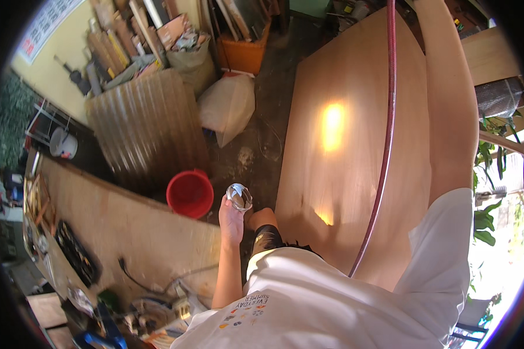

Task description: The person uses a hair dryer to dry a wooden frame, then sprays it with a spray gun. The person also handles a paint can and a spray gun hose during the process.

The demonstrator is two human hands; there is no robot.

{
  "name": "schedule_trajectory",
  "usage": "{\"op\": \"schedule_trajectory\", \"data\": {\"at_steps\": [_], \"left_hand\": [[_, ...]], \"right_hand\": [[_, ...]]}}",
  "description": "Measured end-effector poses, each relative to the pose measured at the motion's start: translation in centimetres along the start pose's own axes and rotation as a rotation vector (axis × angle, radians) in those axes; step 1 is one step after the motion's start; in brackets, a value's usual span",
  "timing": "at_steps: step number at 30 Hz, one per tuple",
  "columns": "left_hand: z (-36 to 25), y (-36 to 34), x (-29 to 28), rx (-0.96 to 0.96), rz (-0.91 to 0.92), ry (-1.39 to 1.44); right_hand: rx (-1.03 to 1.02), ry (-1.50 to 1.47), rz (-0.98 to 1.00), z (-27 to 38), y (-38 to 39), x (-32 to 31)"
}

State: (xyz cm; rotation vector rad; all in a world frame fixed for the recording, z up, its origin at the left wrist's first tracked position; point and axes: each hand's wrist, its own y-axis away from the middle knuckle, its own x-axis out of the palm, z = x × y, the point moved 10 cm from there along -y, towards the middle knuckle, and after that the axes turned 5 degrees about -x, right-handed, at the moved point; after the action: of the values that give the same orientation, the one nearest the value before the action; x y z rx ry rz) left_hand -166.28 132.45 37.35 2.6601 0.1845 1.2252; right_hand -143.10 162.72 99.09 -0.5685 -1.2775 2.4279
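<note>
My left hand (pixel 232 222) is wrapped round a small round container (pixel 239 198) with a shiny silvery rim. Something brownish with a pale bluish patch shows inside it; I cannot make out what. My right arm (pixel 451 110) stretches up along the right side, and its hand lies beyond the top edge. A dark red hose (pixel 384 163) runs down from the top edge, to the left of that arm, toward my white shirt. Beneath the hose is a large smooth wooden panel (pixel 308 192), with a bright patch of light on its surface.
A red bucket (pixel 190 195) stands left of my left hand, beside a long wooden bench (pixel 151 244) that carries a black tool tray (pixel 75 251) and a cable. A corrugated sheet (pixel 148 125), a pale sack (pixel 230 107) and an orange bin (pixel 244 53) with boards stand farther back.
</note>
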Motion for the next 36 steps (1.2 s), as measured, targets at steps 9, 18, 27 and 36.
{"op": "schedule_trajectory", "data": {"at_steps": [9,18,27,36], "left_hand": [[-3.2,-33.1,10.5,-0.137,0.139,0.049],[-8.0,-62.0,22.9,-0.236,0.239,0.005],[5.9,-87.9,30.8,-0.593,0.248,0.077],[19.3,-112.3,47.0,-0.872,0.332,-0.202]], "right_hand": [[0.154,0.202,-0.125,-24.6,-12.2,1.8],[0.426,0.446,-0.163,-50.5,-15.8,2.8],[0.662,0.356,-0.384,-74.8,-0.4,1.4],[0.922,0.461,-0.322,-89.5,3.3,6.5]]}}
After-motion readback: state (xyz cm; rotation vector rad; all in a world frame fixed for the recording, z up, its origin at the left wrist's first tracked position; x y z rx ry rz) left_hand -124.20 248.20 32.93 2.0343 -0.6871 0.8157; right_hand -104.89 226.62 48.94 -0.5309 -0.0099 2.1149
